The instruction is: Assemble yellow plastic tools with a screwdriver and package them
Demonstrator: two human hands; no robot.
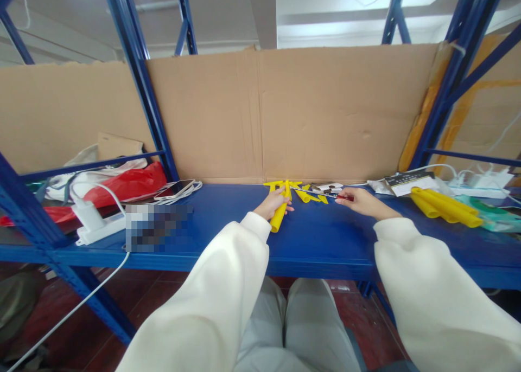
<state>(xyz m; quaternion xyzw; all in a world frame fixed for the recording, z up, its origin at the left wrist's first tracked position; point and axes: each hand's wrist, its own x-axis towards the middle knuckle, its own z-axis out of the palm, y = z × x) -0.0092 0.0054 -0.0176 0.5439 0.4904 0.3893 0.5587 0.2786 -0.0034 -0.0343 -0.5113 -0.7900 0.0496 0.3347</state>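
Observation:
My left hand (277,203) is closed around a yellow plastic tube (279,218), which stands tilted over the blue shelf with its wider end low. My right hand (355,203) grips the red handle of a screwdriver (325,193). Its long thin metal shaft points left, and the tip reaches the upper part of the tube; whether it touches is too small to tell. Behind and between my hands lie several yellow plastic pieces (303,194), some cone-shaped, close to the cardboard.
A cardboard sheet (325,111) walls off the back. Several yellow tubes (445,206) lie at the right near a white power strip (482,185). On the left are a phone (176,190), another power strip (101,228) and a red bag (130,185). Blue posts (142,84) frame the shelf (325,242).

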